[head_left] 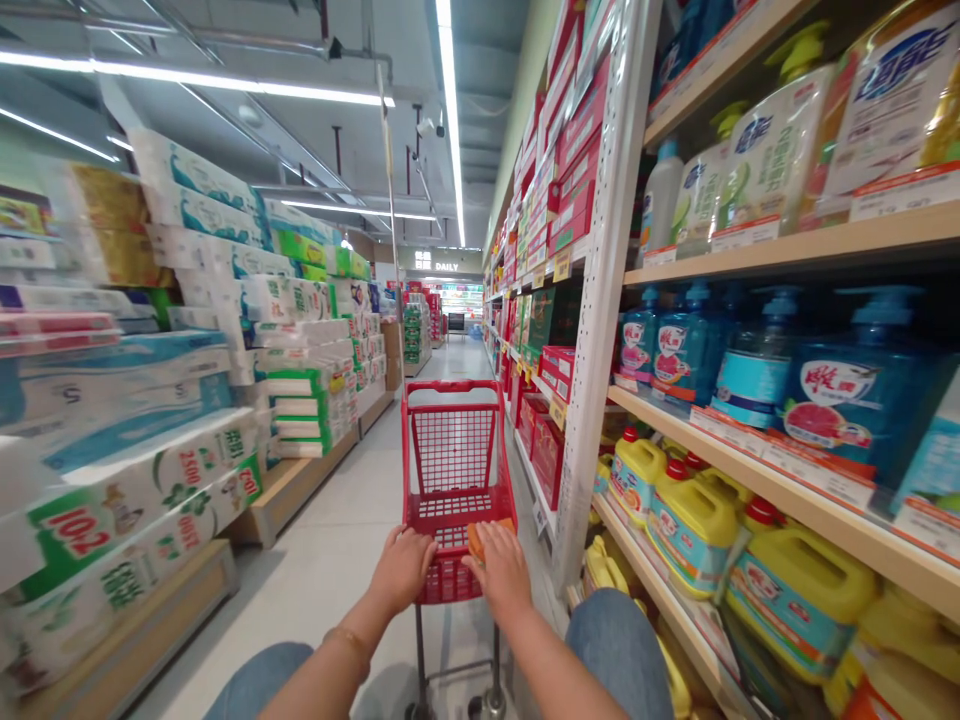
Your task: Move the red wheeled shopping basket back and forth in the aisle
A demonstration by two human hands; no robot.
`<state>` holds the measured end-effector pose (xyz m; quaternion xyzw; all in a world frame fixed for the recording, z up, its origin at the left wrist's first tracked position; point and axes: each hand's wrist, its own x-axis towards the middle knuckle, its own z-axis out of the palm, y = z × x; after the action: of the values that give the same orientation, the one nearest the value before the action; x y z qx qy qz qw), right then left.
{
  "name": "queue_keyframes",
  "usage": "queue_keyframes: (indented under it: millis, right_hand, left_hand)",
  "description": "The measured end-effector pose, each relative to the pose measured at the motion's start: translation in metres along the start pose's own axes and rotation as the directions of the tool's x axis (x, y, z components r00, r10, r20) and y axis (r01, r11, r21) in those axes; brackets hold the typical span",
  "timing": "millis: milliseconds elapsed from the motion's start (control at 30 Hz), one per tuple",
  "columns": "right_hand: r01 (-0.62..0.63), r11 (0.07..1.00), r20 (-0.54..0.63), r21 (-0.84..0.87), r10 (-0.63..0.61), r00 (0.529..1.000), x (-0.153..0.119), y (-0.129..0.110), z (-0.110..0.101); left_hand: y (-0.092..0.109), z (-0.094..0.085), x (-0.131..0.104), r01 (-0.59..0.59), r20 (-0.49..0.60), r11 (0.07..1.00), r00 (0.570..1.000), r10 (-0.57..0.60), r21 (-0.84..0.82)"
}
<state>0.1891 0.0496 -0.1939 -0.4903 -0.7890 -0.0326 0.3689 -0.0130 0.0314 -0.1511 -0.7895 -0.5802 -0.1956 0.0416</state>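
Red cart: dead ahead, near the right-hand shelves | left hand curled on its near edge, right hand clasping an orange item there | even pressure, nose straight, mind those shelves! | orange item mostly covered, wheels cut off, leftmost packs blurred

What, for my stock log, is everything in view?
Shopping cart: one, red, centre
Unidentifiable item: one, orange, cart's near edge
Paper packs: many, mostly white, left
Bottles: several, pale, upper right
Pump bottles: several, blue, middle right
Handled jugs: several, yellow, lower right
Boxes: many, mostly red, farther right
Price labels: many, mixed, shelf edges
Ceiling lights: several, white, overhead
DAILY sign: one, white letters, far end
Knees: two, blue denim, bottom
Left hand: one, on cart's edge
Right hand: one, on that item
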Motion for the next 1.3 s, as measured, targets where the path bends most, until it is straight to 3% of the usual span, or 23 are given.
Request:
queue_keyframes:
  millis: [100, 233, 400, 533, 633, 700, 800, 933, 1067, 1167, 1300]
  right_hand:
    - [-0.046, 0.999, -0.034, -0.024, 0.045, 0.998, 0.006, 0.002, 0.0]
    - [-0.132, 0.991, -0.04, -0.015, 0.131, 0.991, 0.013, -0.021, 0.011]
    - [-0.063, 0.996, -0.018, 0.067, 0.065, 0.998, 0.01, -0.051, 0.027]
    - [0.016, 0.998, -0.028, 0.057, -0.014, 1.0, 0.01, -0.027, 0.02]
    - [0.003, 1.0, -0.041, 0.02, -0.002, 0.999, 0.014, 0.002, 0.009]
    - [-0.045, 0.999, -0.056, 0.004, 0.045, 0.997, 0.018, 0.009, 0.005]
    - [-0.102, 0.995, -0.061, 0.013, 0.102, 0.993, 0.018, -0.003, 0.009]
    - [-0.025, 0.995, -0.01, 0.094, 0.027, 1.0, 0.011, -0.025, 0.014]
    - [0.005, 0.995, 0.012, 0.098, -0.006, 1.0, 0.009, -0.005, -0.003]
    - [-0.06, 0.996, -0.012, 0.059, 0.06, 0.998, 0.015, 0.018, -0.016]
    - [-0.16, 0.986, -0.057, 0.036, 0.162, 0.985, 0.017, 0.017, -0.013]
  left_hand:
    - [0.004, 0.004, -0.001, 0.035, -0.038, 0.999, 0.999, -0.036, -0.005]
    - [0.013, 0.007, -0.004, 0.038, -0.05, 0.999, 0.998, -0.038, -0.008]
    - [0.005, -0.001, -0.008, 0.002, -0.016, 0.999, 1.0, -0.003, -0.039]
    - [-0.023, -0.009, -0.006, -0.125, 0.028, 0.992, 0.992, 0.126, -0.026]
    - [-0.033, -0.008, -0.001, -0.114, 0.019, 0.993, 0.993, 0.113, 0.035]
    - [-0.028, -0.003, 0.003, -0.101, 0.019, 0.993, 0.995, 0.1, 0.059]
    - [-0.007, 0.005, 0.007, -0.088, -0.012, 0.994, 0.996, 0.089, 0.07]
    - [0.017, 0.01, 0.006, -0.109, -0.022, 0.993, 0.994, 0.11, 0.041]
    - [0.011, 0.011, 0.005, -0.218, -0.052, 0.976, 0.974, 0.218, 0.018]
    - [0.005, 0.017, 0.009, -0.221, -0.114, 0.975, 0.968, 0.223, 0.034]
    - [0.021, 0.034, 0.017, -0.182, -0.106, 0.983, 0.978, 0.181, 0.004]
